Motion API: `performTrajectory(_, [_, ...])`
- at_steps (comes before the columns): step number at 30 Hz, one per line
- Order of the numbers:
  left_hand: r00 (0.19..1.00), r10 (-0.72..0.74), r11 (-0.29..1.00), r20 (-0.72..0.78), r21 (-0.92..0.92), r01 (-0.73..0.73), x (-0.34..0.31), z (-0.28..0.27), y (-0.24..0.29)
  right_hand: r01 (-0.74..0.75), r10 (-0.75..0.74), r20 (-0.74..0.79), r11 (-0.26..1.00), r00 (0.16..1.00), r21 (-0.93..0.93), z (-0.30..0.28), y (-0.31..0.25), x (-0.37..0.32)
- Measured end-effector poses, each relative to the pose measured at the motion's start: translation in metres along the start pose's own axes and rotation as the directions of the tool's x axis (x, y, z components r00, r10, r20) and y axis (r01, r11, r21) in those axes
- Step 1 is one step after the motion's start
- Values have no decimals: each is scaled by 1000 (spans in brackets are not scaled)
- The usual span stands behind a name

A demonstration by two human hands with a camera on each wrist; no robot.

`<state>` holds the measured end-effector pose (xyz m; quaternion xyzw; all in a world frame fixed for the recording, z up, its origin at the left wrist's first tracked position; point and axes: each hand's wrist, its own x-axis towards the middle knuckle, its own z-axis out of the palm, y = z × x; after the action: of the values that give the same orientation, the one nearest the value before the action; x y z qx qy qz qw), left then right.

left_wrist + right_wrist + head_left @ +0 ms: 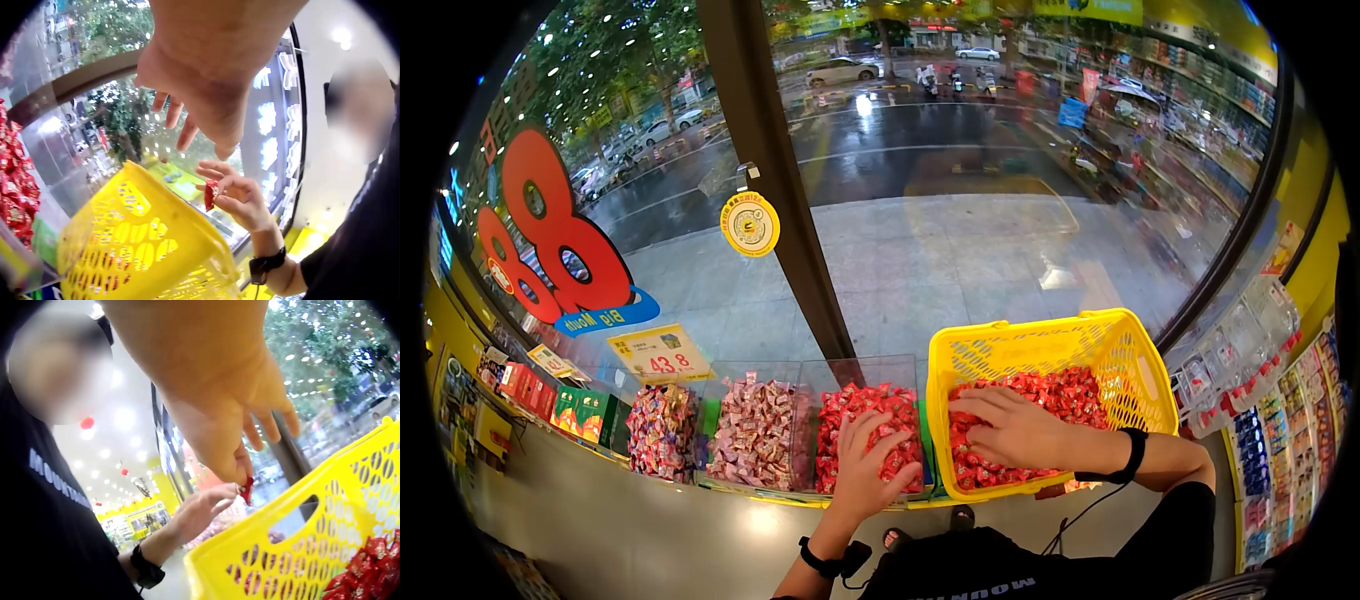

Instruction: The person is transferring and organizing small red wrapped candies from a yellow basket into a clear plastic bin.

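My right hand (1020, 432) is over the yellow basket (948, 360), which holds many red-wrapped candies (1060, 395). In the left wrist view that hand (240, 203) pinches one red-wrapped candy (211, 195) between thumb and fingers. The same candy (247, 490) shows at its fingertips in the right wrist view. My left hand (866, 465), fingers spread and nothing in them, is over a clear bin (880, 368) of red-wrapped candies (833, 410) just left of the basket.
To the left stand bins of pink-wrapped candies (750, 435) and mixed-colour candies (662, 430), with a price sign (662, 354) behind. Green boxes (585, 415) sit farther left. A window with a dark post (775, 180) rises behind the bins. Shelves of packets (1285, 440) line the right side.
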<state>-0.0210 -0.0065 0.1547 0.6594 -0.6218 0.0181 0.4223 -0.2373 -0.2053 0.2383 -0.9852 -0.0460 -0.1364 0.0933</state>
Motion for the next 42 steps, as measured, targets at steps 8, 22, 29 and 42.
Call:
performTrajectory(8, [948, 248, 969, 201, -39, -245, 17, 29, 36, 68, -73, -115, 996, 991, -49, 13, -38, -26])
performTrajectory(22, [976, 209, 978, 58, -43, -206, 10, 63, 29, -291, 318, -304, 948, 898, 130, 61, -38, -58])
performTrajectory(29, [961, 263, 965, 78, -24, -262, 15, 55, 29, -285, 323, -296, 944, 899, 166, 62, -35, -58])
performTrajectory(42, [988, 110, 994, -105, 1, -111, 9, 45, 2, -353, 381, -358, 925, 853, 144, 62, -40, -52])
